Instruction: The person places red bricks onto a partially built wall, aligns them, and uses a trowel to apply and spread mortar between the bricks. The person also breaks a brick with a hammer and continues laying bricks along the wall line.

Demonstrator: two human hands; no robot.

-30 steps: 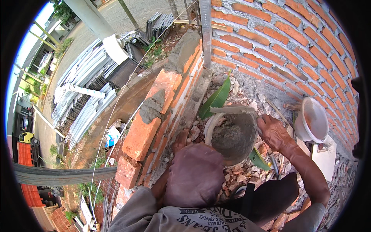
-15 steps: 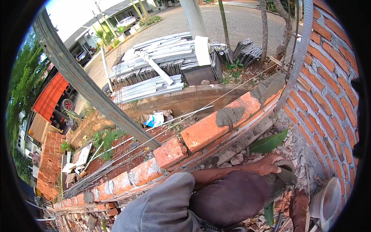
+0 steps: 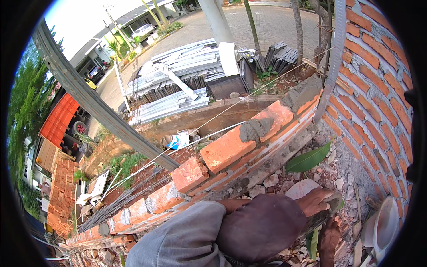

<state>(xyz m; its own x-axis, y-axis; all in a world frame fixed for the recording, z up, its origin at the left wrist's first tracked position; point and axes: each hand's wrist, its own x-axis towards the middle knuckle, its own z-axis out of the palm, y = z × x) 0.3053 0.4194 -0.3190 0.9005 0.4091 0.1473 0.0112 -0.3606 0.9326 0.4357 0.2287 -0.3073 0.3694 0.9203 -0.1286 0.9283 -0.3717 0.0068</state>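
Past a grey sleeve (image 3: 178, 236) and a dark brown rounded form that hides most of my forearms, my left hand (image 3: 313, 202) reaches low over the rubble. Its fingers curl over the edge of a grey, mortar-caked object (image 3: 316, 220) whose kind I cannot make out. A pale pinkish flat piece (image 3: 302, 188) shows just beyond that hand. My right hand (image 3: 329, 240) is below and right of it, close against the same grey object, its fingers partly hidden. Ahead runs a low brick wall (image 3: 227, 149), with a lump of wet mortar (image 3: 255, 129) on top and a separate end brick (image 3: 190, 174).
A taut string (image 3: 249, 95) crosses above the wall. A slanting post (image 3: 102, 98) stands at left; a tall brick wall (image 3: 369, 80) rises at right. A white bucket (image 3: 381, 227) sits beside my right hand. A green leaf (image 3: 309, 159) and broken stones lie below the wall.
My left hand has moved slightly left and down, and the grey object has turned with it. The right hand has moved left and up, nearer to it. The view has shifted slightly.
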